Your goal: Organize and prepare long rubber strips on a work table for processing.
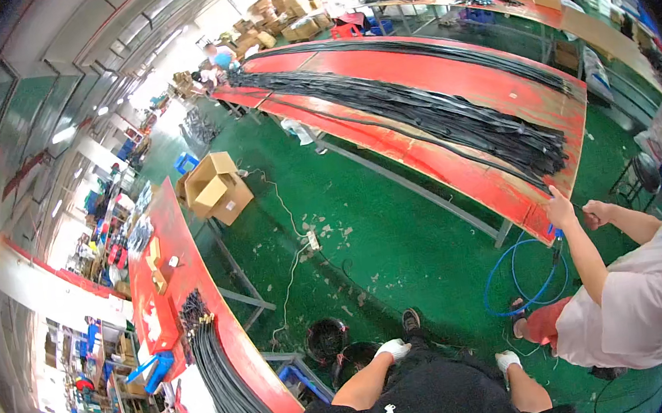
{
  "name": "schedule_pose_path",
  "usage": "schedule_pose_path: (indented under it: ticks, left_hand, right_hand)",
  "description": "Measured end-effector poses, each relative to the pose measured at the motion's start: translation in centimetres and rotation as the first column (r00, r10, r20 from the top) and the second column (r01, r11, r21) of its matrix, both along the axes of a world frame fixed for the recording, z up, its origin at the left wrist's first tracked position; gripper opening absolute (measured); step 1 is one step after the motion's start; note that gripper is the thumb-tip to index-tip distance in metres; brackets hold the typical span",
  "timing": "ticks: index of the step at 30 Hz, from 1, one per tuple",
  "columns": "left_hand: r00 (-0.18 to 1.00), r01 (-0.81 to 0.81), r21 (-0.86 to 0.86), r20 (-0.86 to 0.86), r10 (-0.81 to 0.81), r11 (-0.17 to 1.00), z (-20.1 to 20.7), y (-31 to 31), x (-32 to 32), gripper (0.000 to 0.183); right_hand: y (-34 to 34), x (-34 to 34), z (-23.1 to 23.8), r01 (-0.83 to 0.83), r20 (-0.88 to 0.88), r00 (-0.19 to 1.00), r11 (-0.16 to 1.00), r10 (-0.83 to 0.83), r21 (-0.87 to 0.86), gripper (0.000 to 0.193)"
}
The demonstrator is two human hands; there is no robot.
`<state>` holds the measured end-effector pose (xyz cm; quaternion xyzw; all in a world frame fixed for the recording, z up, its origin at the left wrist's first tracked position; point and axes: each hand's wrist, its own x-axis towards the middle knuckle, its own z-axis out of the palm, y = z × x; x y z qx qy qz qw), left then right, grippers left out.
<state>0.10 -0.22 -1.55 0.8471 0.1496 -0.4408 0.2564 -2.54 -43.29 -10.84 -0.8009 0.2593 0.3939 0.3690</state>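
My left hand [394,349], in a white glove, is at the front of my dark trousers, just right of two black buckets [327,338] on the floor. Its fingers are too small and bunched to read. Lower on the right hangs my right hand [508,360], gloved in white too, beside my black shirt and apart from any table. How its fingers lie I cannot make out. Nearest on my left, a bundle of black rubber strips or tubes [232,378] lies along a red-topped table [223,290].
A co-worker [640,303] in a white shirt stands at right, hands at the end of a long red table [443,195] laden with black strips [417,109]. A blue hose [491,286] loops beside them. An open carton [216,188] and a power strip [313,241] are ahead.
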Motion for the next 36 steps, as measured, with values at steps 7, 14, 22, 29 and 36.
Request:
schedule_pose_path:
  ticks: [7,14,22,29,36]
  left_hand:
    - [0.993,0.054,0.022,0.103,-0.056,0.998,-5.3,2.0,-3.0,0.057]
    - [0.999,-0.030,0.010,0.011,0.030,0.999,-0.4,0.4,-0.6,0.057]
    - [0.999,0.024,0.023,-0.026,-0.023,0.999,-0.1,1.2,-0.7,0.058]
    - [1.000,0.024,0.035,-0.012,-0.024,0.999,-0.1,0.9,-0.4,0.059]
    - [1.000,0.007,0.025,-0.020,-0.007,1.000,-0.7,1.0,-0.3,0.057]
  right_hand:
    - [0.4,0.0,0.3,0.039,0.087,0.995,0.998,-0.043,0.055,0.040]
    - [0.0,0.2,-2.7,-0.011,0.052,0.999,1.000,0.010,0.020,0.042]
    - [0.4,-0.4,-3.3,0.024,0.082,0.996,0.998,-0.029,0.065,0.042]
    - [0.1,-0.7,-2.0,0.054,0.097,0.993,0.996,-0.061,0.070,0.040]
    - [0.8,0.2,0.9,0.024,0.035,0.999,0.996,-0.027,0.086,0.047]
